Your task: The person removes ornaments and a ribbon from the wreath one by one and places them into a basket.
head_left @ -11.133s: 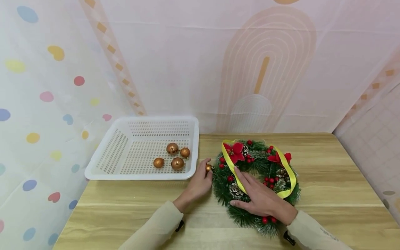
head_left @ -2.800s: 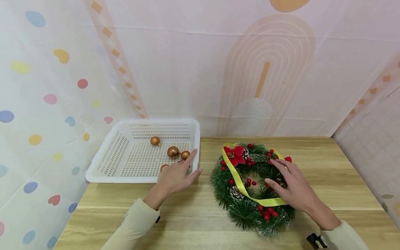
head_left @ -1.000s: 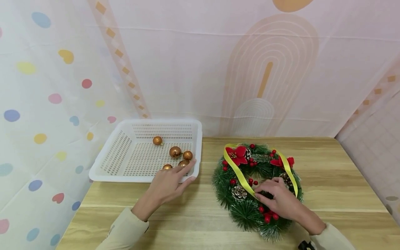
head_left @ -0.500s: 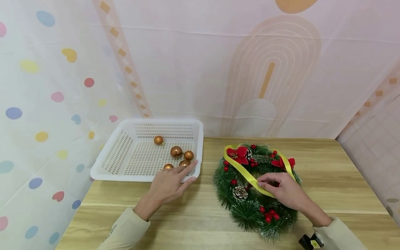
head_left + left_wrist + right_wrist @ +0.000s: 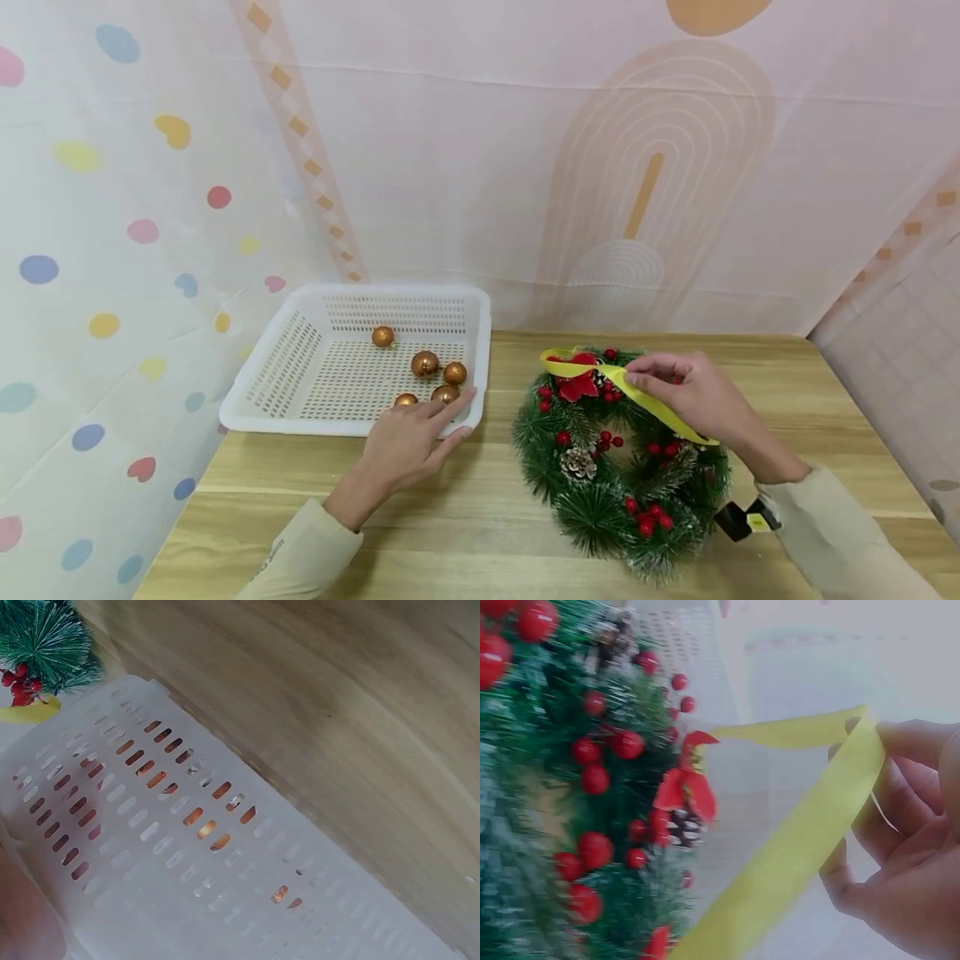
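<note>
My right hand [image 5: 697, 400] pinches a yellow ribbon [image 5: 660, 410] between thumb and fingers above the far right part of the wreath. In the right wrist view the ribbon [image 5: 780, 862] is stretched into a bend at the fingertips. The green wreath [image 5: 592, 512] lies on the table, with red berries [image 5: 648, 518], a pine cone [image 5: 578, 463] and a red flower [image 5: 577, 385] partly under the ribbon. My left hand [image 5: 401, 446] rests over the near right rim of the white basket [image 5: 300, 427], its fingers extended. Some of its fingertips are hidden behind the rim.
Several copper-coloured baubles lie in the basket, among them a shiny bauble [image 5: 424, 364] and a glittery one [image 5: 383, 336]. The wooden table [image 5: 480, 533] meets a patterned cloth backdrop [image 5: 450, 167] behind. A black wrist strap [image 5: 738, 521] hangs by the right sleeve.
Earlier, the left hand touched a bauble beside the wreath; it now rests at the basket. The right hand has taken the ribbon at its near side and drawn it up and away over the wreath.
</note>
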### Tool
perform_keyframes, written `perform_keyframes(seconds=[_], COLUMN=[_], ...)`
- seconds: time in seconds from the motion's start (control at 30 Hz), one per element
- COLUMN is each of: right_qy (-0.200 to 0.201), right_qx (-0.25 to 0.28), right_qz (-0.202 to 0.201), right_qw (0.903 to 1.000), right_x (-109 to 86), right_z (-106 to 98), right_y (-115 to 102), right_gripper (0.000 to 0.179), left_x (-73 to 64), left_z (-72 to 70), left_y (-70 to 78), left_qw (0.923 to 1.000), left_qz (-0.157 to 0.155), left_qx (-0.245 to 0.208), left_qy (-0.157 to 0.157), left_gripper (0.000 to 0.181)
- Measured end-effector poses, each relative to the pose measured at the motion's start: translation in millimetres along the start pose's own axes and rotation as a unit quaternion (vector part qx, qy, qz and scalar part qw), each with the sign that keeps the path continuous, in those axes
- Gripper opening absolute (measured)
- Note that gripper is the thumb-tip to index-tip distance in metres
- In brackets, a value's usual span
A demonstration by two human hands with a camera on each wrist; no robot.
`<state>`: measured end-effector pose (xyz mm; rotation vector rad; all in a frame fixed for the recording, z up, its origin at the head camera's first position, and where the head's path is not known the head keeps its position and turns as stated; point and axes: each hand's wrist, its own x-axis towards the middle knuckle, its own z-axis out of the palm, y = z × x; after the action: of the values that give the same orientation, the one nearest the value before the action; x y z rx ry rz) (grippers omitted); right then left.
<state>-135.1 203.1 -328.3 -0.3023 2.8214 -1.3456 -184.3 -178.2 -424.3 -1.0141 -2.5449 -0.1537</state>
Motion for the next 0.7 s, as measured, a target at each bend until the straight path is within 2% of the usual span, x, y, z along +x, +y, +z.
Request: perform_keyframes(seconds=[0.23, 0.53, 0.7], right_qy=[0.011, 0.046, 0.059], right_qx=[0.011, 0.037, 0.057], right_qz=[-0.011, -0.010, -0.029], right_qw=[0.9998, 0.9982, 0.9962], right_x=[21.8, 48.1, 60.6], right_z=[-15, -35, -41], right_y=[-20, -49, -63], right_gripper=[0.026, 0.033, 0.034], left_x=[-1.5, -2.1, -2.4], left_z=[2.6, 2.9, 4.0], left_y=[-1.3, -1.7, -1.7], left_qw=[0.9999, 0.9995, 0.9995], left_qz=[0.009, 0.020, 0.019], left_qx=[-0.001, 0.005, 0.007], left_qy=[0.009, 0.024, 0.023], left_gripper=[0.051, 0.050, 0.051])
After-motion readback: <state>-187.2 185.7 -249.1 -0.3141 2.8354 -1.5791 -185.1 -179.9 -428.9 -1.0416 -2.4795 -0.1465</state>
